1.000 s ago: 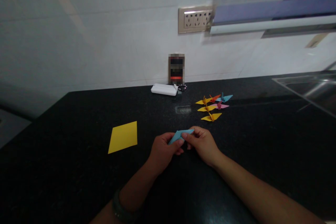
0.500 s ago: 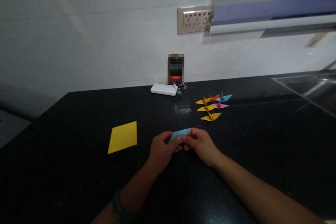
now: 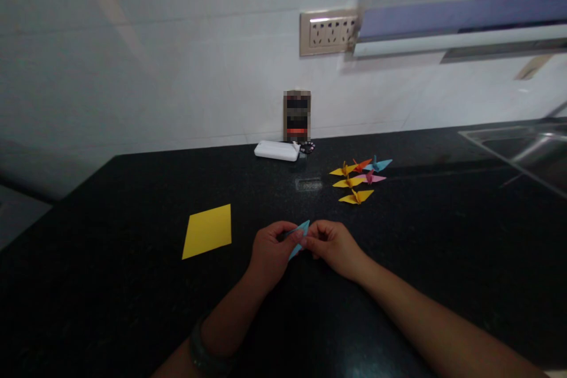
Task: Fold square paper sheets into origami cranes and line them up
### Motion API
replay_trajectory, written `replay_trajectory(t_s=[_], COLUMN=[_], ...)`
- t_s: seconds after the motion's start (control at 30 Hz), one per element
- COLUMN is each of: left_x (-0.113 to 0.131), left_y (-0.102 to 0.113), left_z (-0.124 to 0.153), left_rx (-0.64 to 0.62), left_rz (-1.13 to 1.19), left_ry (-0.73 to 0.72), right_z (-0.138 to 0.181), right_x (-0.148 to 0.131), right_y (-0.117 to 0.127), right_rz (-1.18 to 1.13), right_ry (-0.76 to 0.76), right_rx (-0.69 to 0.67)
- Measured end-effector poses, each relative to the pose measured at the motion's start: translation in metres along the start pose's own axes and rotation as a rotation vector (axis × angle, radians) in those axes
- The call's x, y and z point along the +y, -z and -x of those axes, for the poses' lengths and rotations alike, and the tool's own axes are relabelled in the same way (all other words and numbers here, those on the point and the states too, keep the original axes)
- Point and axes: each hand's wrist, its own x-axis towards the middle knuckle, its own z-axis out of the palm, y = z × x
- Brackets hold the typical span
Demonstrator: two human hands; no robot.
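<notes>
A folded piece of light blue origami paper (image 3: pixel 305 228) is held just above the dark counter, one pointed corner facing away from me. My left hand (image 3: pixel 275 250) pinches it between thumb and fingers, and the hand covers part of the paper. At its right edge, the thumb and fingers of my right hand (image 3: pixel 330 245) close on the paper, fingertips meeting those of the left. To the left lies a flat yellow sheet of paper (image 3: pixel 207 231). Several folded paper cranes stand behind my right hand, among them a yellow crane (image 3: pixel 357 196), a pink crane (image 3: pixel 370 178) and a blue crane (image 3: pixel 376 165).
A white oblong case (image 3: pixel 277 151) with a beaded strap lies near the wall, before an upright blurred box (image 3: pixel 297 116). A steel sink (image 3: pixel 527 153) is set into the black counter (image 3: pixel 133 307) at right. A socket panel (image 3: pixel 328 33) is on the wall.
The blue paper has turned in my hands, from lying slantwise and wide to a narrower, more upright point. My right hand has shifted slightly left and down; everything else stays put.
</notes>
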Motion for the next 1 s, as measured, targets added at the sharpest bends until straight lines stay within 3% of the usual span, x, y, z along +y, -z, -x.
replay_trajectory(t_s=[0.33, 0.6, 1.0], left_x=[-0.0024, -0.0082, -0.0051], left_y=[-0.0013, -0.0047, -0.0049], left_z=[-0.0023, 0.0001, 0.001], left_rx=[0.024, -0.046, -0.036], left_rz=[-0.039, -0.009, 0.005], left_ry=[0.003, -0.045, -0.024], right_z=[-0.0011, -0.0017, -0.0015], right_x=[0.0026, -0.001, -0.0009], right_y=[0.0009, 0.0012, 0.0019], right_rz=[-0.019, -0.11, -0.134], right_ry=[-0.014, 0.02, 0.019], right_rx=[-0.042, 0.038, 0.053])
